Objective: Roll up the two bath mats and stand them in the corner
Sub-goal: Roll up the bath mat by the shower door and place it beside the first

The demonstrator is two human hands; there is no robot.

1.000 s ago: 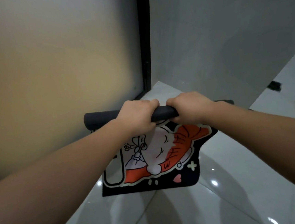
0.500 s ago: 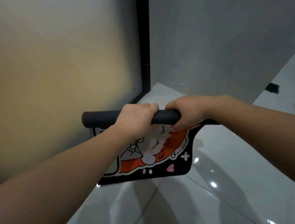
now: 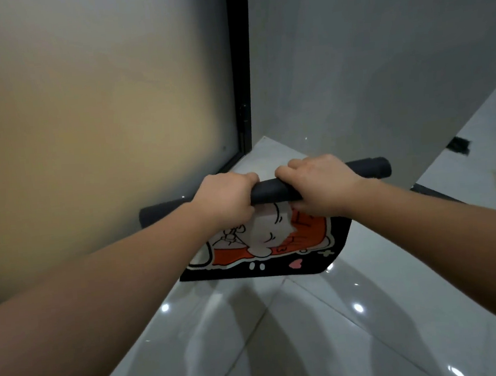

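We are gripping the partly rolled bath mat [image 3: 275,239] in mid-air, left hand [image 3: 223,197] and right hand [image 3: 320,186] clenched side by side around its roll, the corner [image 3: 262,144] lying at twelve o'clock.

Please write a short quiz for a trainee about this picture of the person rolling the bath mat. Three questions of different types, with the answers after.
1. True or false: the bath mat is already rolled up completely.
2. Multiple choice: where do the left hand and the right hand grip the roll? A) at its two ends B) side by side near its middle C) only one hand grips it
3. Short answer: what colour is the outside of the roll?

Key
1. False: a printed part hangs unrolled below the roll.
2. B
3. Black, or very dark grey.
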